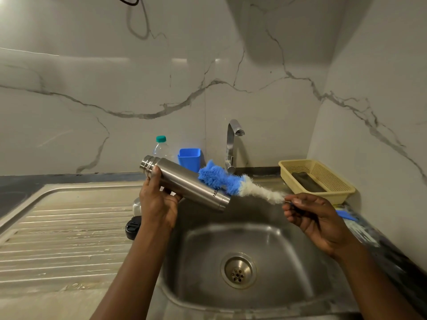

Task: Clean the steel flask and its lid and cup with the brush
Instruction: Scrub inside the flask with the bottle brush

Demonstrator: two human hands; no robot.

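Teal-capped bottle (161, 147) beside blue tub (189, 158) at wall; tap (231, 144) behind sink (208, 250); yellow basket (329, 174) right.

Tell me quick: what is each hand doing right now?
Left hand: closed, fingers curled round the steel flask.
Right hand: closed, gripping the handle of the brush.

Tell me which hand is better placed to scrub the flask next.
Right. The right hand grips the brush handle, bristles against the steel flask near its base; the left hand is busy holding that flask over the sink.
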